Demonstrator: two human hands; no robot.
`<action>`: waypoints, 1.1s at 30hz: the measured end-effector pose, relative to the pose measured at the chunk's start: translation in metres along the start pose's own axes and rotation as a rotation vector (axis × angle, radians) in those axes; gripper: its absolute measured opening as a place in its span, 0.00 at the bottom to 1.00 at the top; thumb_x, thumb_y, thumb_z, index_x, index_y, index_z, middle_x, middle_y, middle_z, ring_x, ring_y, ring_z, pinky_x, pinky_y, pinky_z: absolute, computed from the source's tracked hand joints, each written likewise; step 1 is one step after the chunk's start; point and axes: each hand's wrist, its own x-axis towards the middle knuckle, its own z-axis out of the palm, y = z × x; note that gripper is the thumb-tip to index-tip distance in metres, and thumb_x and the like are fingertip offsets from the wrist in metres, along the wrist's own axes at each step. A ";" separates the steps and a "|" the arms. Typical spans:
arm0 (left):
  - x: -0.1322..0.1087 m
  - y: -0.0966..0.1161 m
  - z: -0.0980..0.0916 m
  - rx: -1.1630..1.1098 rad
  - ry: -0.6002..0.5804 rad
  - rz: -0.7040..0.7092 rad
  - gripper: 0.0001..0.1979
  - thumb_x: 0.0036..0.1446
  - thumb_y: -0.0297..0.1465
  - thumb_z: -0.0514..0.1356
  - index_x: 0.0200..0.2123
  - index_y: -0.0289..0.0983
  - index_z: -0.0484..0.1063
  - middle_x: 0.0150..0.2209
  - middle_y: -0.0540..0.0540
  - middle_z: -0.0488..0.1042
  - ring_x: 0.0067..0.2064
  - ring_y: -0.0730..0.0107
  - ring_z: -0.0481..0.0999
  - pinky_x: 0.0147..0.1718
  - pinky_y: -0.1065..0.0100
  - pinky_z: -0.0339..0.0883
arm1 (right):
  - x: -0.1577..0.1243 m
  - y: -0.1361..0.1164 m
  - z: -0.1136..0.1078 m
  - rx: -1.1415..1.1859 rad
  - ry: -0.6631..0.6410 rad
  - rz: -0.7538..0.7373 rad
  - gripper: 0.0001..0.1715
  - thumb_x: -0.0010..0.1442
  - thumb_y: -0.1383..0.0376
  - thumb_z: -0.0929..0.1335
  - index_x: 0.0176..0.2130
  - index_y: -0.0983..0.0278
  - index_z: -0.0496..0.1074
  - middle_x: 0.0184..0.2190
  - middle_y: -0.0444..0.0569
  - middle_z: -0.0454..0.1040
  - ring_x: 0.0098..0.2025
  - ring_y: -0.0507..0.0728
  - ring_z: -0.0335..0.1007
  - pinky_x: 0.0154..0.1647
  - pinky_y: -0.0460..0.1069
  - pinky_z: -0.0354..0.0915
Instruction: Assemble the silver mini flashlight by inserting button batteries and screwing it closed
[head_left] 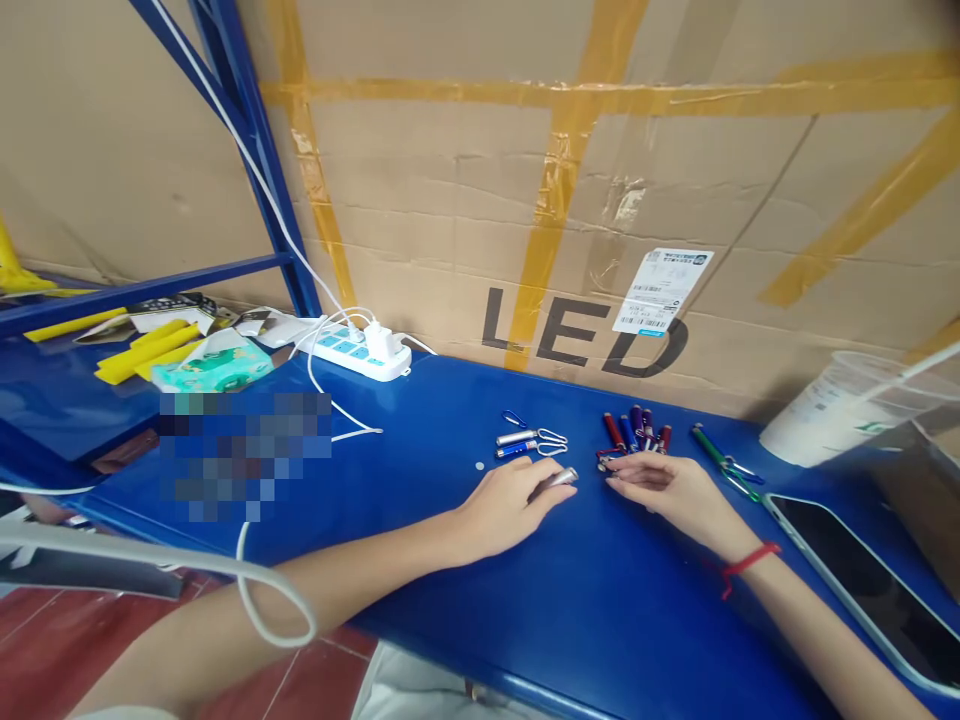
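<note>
Pinched in the left hand [506, 505], a silver mini flashlight [559, 481] sits near two carabiner-clipped flashlights [517, 450], which look dealt with; the coloured bunch [628, 432] by the right hand [686, 495] seems left to do. Whether that hand grips anything, I can't tell.

Left grip [504, 508] curled, right grip [679, 495] cupped

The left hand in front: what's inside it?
The left hand holds a small silver cylinder, with one end showing. The rest is covered by the hand, so I can't tell how far it extends or whether anything else is inside.
</note>
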 end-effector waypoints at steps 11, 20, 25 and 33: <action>0.005 -0.009 -0.008 0.168 0.081 0.003 0.16 0.61 0.40 0.43 0.42 0.41 0.66 0.41 0.47 0.71 0.42 0.64 0.71 0.36 0.68 0.64 | 0.006 -0.027 0.025 0.130 -0.039 -0.030 0.22 0.42 0.52 0.72 0.33 0.65 0.76 0.35 0.52 0.77 0.37 0.60 0.74 0.43 0.53 0.69; 0.009 -0.009 -0.019 0.210 0.078 -0.048 0.17 0.62 0.40 0.40 0.34 0.40 0.65 0.29 0.51 0.67 0.33 0.71 0.69 0.32 0.71 0.61 | 0.013 -0.052 0.035 0.318 -0.015 0.076 0.23 0.41 0.57 0.73 0.36 0.67 0.76 0.35 0.53 0.77 0.40 0.58 0.72 0.42 0.51 0.67; 0.014 -0.010 -0.026 0.282 0.073 -0.015 0.15 0.62 0.39 0.41 0.35 0.41 0.64 0.28 0.52 0.66 0.32 0.72 0.68 0.33 0.71 0.61 | 0.005 -0.041 0.041 0.521 -0.031 0.176 0.21 0.46 0.57 0.72 0.40 0.64 0.76 0.40 0.53 0.75 0.42 0.54 0.71 0.37 0.45 0.66; 0.015 -0.008 -0.028 0.281 0.087 -0.031 0.15 0.62 0.39 0.42 0.36 0.41 0.65 0.26 0.53 0.67 0.30 0.73 0.68 0.32 0.73 0.60 | 0.010 -0.035 0.038 0.518 0.131 0.089 0.25 0.48 0.51 0.69 0.41 0.66 0.76 0.31 0.49 0.72 0.27 0.47 0.65 0.27 0.43 0.63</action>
